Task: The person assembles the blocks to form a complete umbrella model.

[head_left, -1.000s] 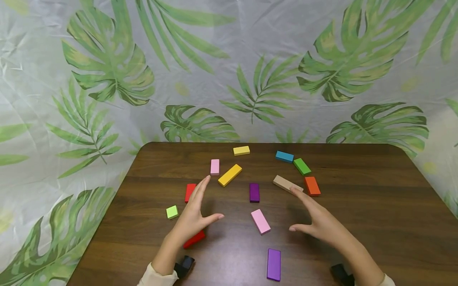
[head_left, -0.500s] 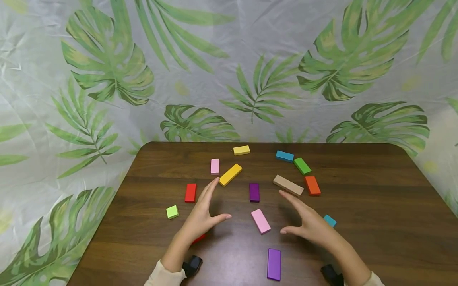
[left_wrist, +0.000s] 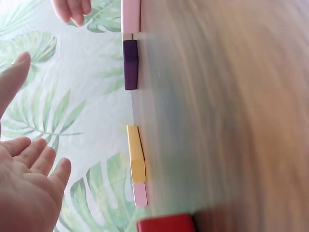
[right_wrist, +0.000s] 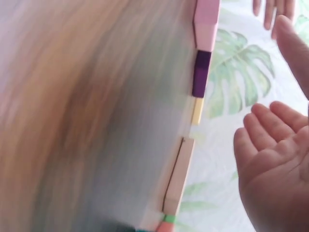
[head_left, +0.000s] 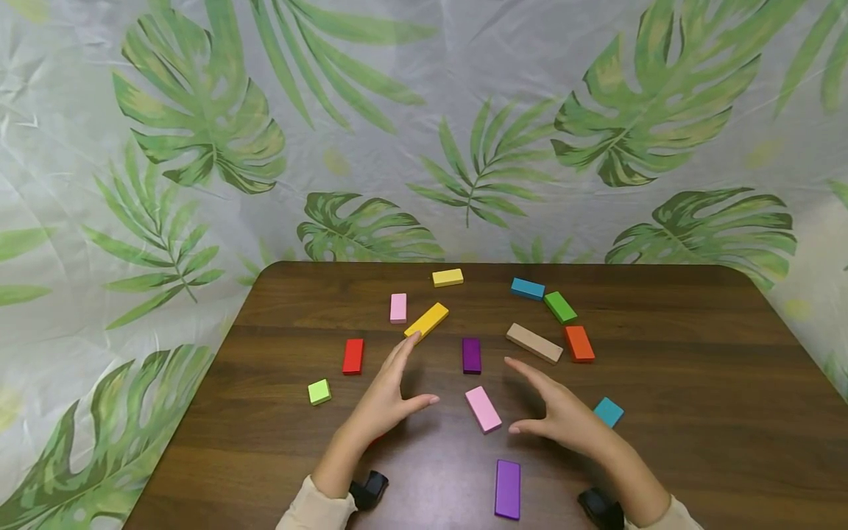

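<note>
My left hand [head_left: 384,408] hovers over the left middle of the table, fingers extended and thumb apart, holding nothing. My right hand [head_left: 563,416] mirrors it on the right, also holding nothing. Between them lie a pink block [head_left: 483,409] and a dark purple block [head_left: 472,356]. The left fingertips overlap the near end of a yellow-orange block [head_left: 429,319] in the head view; the left wrist view shows the palm [left_wrist: 29,188] raised off the tabletop. A tan block [head_left: 534,343] lies beyond the right fingertips. Under the left wrist, a red block is almost wholly hidden.
Nearest the front is a purple block [head_left: 507,489]. Leftward lie a red block [head_left: 353,357] and a lime cube [head_left: 319,391]. A teal block [head_left: 608,412] is partly behind the right hand. Farther back are orange [head_left: 579,344], green [head_left: 559,307] and blue [head_left: 528,288] blocks. Black wrist cameras hang below both wrists.
Both hands have moved inward toward each other, the left going right and the right going left. The teal block has come into sight. The blocks have stayed put.
</note>
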`<state>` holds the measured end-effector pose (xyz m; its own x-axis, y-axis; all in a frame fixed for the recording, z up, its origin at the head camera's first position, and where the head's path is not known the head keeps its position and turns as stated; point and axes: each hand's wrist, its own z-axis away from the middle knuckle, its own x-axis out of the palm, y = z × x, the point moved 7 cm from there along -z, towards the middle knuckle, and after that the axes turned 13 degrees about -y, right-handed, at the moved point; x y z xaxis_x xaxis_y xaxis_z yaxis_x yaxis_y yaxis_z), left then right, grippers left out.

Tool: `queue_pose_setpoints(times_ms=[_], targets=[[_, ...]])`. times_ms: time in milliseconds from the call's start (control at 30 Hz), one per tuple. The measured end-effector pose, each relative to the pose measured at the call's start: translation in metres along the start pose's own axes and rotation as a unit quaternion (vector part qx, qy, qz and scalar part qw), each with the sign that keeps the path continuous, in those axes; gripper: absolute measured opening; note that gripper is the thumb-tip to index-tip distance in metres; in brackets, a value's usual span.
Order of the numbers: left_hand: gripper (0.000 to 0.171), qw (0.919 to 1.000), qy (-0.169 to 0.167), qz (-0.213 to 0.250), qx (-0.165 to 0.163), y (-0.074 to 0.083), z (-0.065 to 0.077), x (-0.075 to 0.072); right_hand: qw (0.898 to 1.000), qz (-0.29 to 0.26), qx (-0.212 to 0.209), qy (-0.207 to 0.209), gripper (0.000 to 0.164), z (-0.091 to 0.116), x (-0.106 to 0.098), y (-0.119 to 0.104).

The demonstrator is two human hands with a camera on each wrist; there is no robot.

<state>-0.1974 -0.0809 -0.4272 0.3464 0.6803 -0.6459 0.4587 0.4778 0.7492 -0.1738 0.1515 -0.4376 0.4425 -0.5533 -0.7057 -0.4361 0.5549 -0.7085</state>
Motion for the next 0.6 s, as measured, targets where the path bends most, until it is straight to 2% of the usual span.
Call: queue_pose_setpoints(times_ms=[200, 600], targets=[[0.092, 0.9998, -0.014, 0.002, -0.011, -0.003, -0.005, 0.007, 1.000, -0.016, -0.002, -0.014, 0.090, -0.006, 0.007, 0.004], [0.085, 0.9991, -0.041, -0.002, -0.006, -0.011, -0.021, 0.021, 0.999, -0.025, -0.006, -0.037, 0.084, -0.013, 0.018, 0.011]])
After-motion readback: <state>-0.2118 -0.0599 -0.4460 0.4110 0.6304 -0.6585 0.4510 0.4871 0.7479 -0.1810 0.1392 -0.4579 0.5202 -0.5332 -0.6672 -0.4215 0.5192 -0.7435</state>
